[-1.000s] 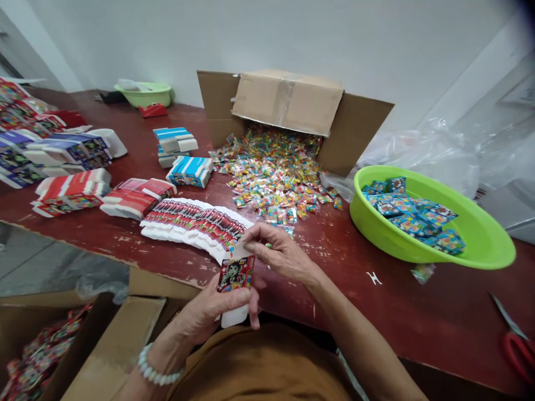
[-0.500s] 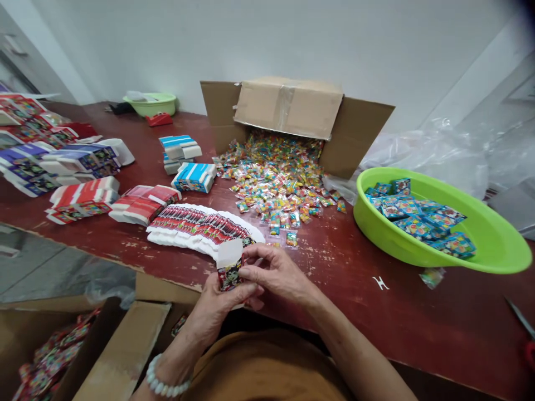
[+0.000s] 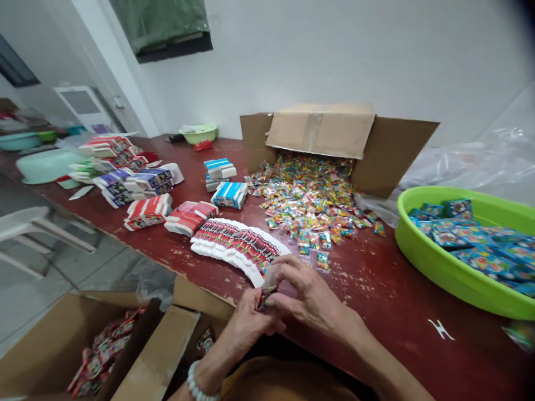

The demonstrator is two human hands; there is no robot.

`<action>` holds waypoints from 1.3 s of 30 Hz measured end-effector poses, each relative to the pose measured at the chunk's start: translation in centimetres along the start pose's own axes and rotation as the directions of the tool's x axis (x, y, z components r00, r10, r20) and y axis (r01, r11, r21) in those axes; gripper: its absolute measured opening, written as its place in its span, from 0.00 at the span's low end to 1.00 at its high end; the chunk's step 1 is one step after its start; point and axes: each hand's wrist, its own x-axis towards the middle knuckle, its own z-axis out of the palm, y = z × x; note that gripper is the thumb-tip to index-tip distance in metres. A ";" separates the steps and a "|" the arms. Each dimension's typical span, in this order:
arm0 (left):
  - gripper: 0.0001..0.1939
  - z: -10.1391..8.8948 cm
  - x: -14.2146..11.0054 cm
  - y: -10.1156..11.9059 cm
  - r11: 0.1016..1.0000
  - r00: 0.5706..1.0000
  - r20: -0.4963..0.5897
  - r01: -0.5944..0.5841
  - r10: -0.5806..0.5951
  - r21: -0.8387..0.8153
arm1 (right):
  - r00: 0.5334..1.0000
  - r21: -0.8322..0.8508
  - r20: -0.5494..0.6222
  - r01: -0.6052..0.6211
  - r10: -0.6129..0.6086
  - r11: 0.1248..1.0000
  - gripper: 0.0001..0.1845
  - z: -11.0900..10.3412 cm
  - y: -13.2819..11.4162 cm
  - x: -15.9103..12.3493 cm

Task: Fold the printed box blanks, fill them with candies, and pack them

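Tilted small printed box (image 3: 264,299) more edge-on, holding it in left hand (image 3: 246,322); curled right hand (image 3: 311,292) narrow around upright pale flap (image 3: 270,276) — cannot tell if pinching.

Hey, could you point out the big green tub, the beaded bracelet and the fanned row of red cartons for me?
Green tub (image 3: 443,278): head view, on its outer wall.
Bracelet (image 3: 193,380): head view, on its beads.
Red cartons (image 3: 234,239): head view, mid-row.

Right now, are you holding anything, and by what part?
Yes, a small printed carton: the left hand grips its body, while the right hand fingers its upper end.
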 end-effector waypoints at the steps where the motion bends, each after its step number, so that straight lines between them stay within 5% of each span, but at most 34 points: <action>1: 0.13 0.1 0.0 -0.1 1.000 1.000 0.001 0.005 -0.005 0.018 | 0.998 -0.026 0.067 -0.010 0.012 1.000 0.04 -0.4 -0.1 0.0; 5: 0.13 0.2 -0.5 0.2 0.997 0.997 0.056 0.050 -0.053 0.060 | 0.963 -0.121 0.260 -0.035 0.066 0.992 0.04 -1.6 -0.4 0.1; 11: 0.11 0.3 -0.9 1.1 0.993 0.982 0.184 -0.068 0.048 0.101 | 0.932 -0.243 0.356 0.025 0.065 0.970 0.07 -1.0 0.2 0.1; 15: 0.09 0.3 -0.5 0.3 0.998 0.987 0.162 -0.005 -0.005 0.061 | 0.939 -0.187 0.343 0.049 0.018 0.981 0.06 -0.8 0.5 0.2; 18: 0.03 0.1 -0.2 0.1 0.997 0.997 0.074 -0.014 0.008 0.073 | 0.964 -0.105 0.265 0.001 0.027 0.995 0.05 -0.3 0.6 0.2; 22: 0.02 0.3 -0.2 1.1 0.994 0.996 -0.021 -0.092 0.090 -0.064 | 0.994 0.142 -0.017 -0.106 0.109 0.984 0.02 2.0 1.0 0.0; 25: 0.12 0.7 -0.3 1.7 0.968 0.998 -0.045 -0.056 0.047 -0.245 | 0.920 0.443 -0.212 -0.210 0.330 0.872 0.20 4.1 1.3 -0.3; 29: 0.18 0.6 -0.1 1.4 0.969 0.992 -0.029 -0.122 0.119 -0.213 | 0.842 0.712 -0.170 -0.255 0.512 0.655 0.29 4.6 1.7 -0.2; 34: 0.21 0.5 -0.1 -0.2 0.946 0.920 -0.323 -0.283 0.220 -0.161 | 0.828 0.679 -0.240 -0.230 0.507 0.697 0.26 3.2 2.4 0.0; 39: 0.30 1.5 -0.8 -0.4 0.881 0.844 -0.469 -0.406 0.261 -0.241 | 0.817 0.707 -0.319 -0.132 0.480 0.695 0.22 4.3 2.7 -0.1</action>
